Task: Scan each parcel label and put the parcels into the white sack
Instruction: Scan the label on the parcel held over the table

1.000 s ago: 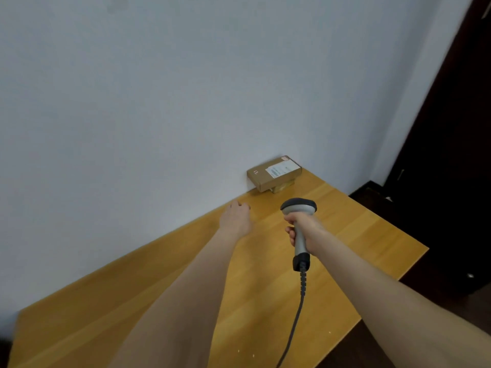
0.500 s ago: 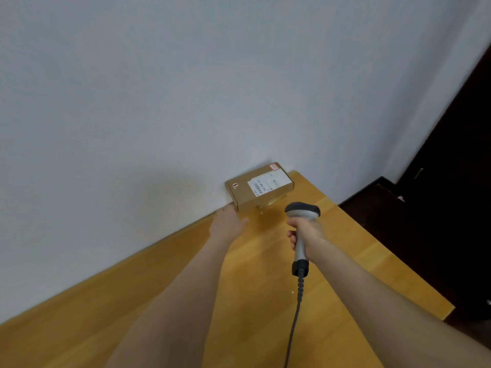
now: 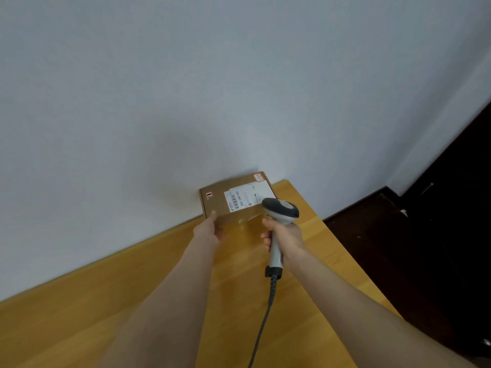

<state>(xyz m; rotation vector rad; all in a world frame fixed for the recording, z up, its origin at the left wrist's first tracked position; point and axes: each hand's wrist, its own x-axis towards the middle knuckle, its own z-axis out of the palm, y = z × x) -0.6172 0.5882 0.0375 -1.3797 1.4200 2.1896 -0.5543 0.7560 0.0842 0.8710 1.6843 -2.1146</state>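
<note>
A flat brown cardboard parcel (image 3: 219, 201) sits at the far end of the wooden table (image 3: 159, 277) against the wall, its top tilted toward me. A white shipping label (image 3: 248, 197) with a barcode covers the right part of its top. My left hand (image 3: 208, 231) grips the parcel's near left corner, thumb on top. My right hand (image 3: 285, 236) holds the handle of a grey barcode scanner (image 3: 281, 209), whose dark head hovers just right of the label. The scanner's cable (image 3: 261, 325) hangs down toward me. The white sack is out of view.
A plain white wall (image 3: 186, 102) rises directly behind the table. The table's right edge (image 3: 345, 251) drops to a dark floor (image 3: 385, 235). A dark door or cabinet (image 3: 457, 195) stands at the right.
My left hand reached forward and took hold of the parcel's corner, and the parcel now tilts toward me. The scanner has moved up close to the label.
</note>
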